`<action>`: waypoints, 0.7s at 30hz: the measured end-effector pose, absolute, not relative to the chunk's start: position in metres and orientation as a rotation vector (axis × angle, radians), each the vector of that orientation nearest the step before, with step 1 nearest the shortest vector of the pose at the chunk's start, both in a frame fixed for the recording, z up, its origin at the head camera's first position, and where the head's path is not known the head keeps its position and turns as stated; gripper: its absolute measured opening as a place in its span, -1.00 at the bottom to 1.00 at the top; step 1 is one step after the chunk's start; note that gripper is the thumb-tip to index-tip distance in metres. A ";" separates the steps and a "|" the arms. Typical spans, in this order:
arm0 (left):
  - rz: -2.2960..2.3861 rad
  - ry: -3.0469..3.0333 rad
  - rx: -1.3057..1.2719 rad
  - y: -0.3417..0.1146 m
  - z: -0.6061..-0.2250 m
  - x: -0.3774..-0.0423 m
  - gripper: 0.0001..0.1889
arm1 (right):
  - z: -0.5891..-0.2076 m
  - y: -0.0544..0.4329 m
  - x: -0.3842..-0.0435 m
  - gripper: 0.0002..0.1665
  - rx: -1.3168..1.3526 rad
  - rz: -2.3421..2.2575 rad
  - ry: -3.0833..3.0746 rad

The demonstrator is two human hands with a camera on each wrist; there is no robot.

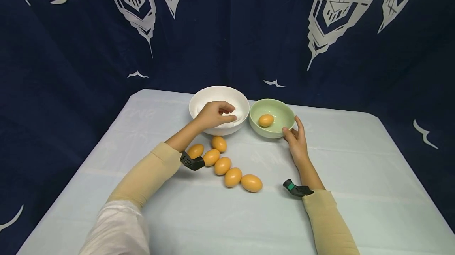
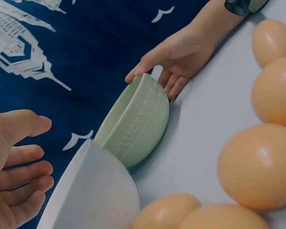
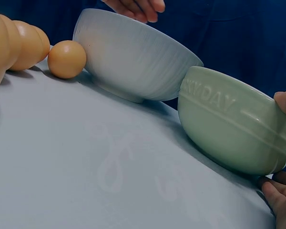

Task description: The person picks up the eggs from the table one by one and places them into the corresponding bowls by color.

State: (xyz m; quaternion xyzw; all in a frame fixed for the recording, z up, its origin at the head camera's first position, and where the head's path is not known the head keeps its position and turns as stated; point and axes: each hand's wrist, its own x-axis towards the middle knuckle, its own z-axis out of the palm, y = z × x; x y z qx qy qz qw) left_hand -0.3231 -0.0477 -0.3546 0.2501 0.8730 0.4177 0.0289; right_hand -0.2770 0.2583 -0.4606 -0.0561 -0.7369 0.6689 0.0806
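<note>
My left hand (image 1: 215, 116) hovers over the white bowl (image 1: 227, 129), its fingers loosely bent and nothing between them in the left wrist view. To the right, my right hand (image 1: 298, 140) grips the green bowl (image 1: 261, 131) at its right side. In the right wrist view, the thumb lies on the green bowl's rim while fingers (image 3: 276, 195) reach in near its base. One brown egg (image 1: 266, 120) lies inside the green bowl. The two bowls stand side by side, their rims meeting. The left hand hides part of the white bowl's inside.
Several brown eggs (image 1: 222, 166) lie in a loose chain on the pale tablecloth (image 1: 220, 223), in front of the white bowl and partly beside my left wrist. A dark blue curtain (image 1: 227, 41) with white prints hangs right behind the table's back edge.
</note>
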 end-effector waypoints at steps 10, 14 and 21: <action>1.513 2.604 0.637 -0.087 -0.368 -0.308 -0.56 | -0.441 0.251 -0.268 -0.14 -0.153 2.022 -2.222; 1.542 2.589 0.629 -0.097 -0.371 -0.301 -0.56 | -0.453 0.255 -0.274 -0.14 -0.140 1.995 -2.215; 1.550 2.583 0.658 -0.108 -0.373 -0.283 -0.59 | -0.460 0.257 -0.277 -0.15 -0.152 2.002 -2.200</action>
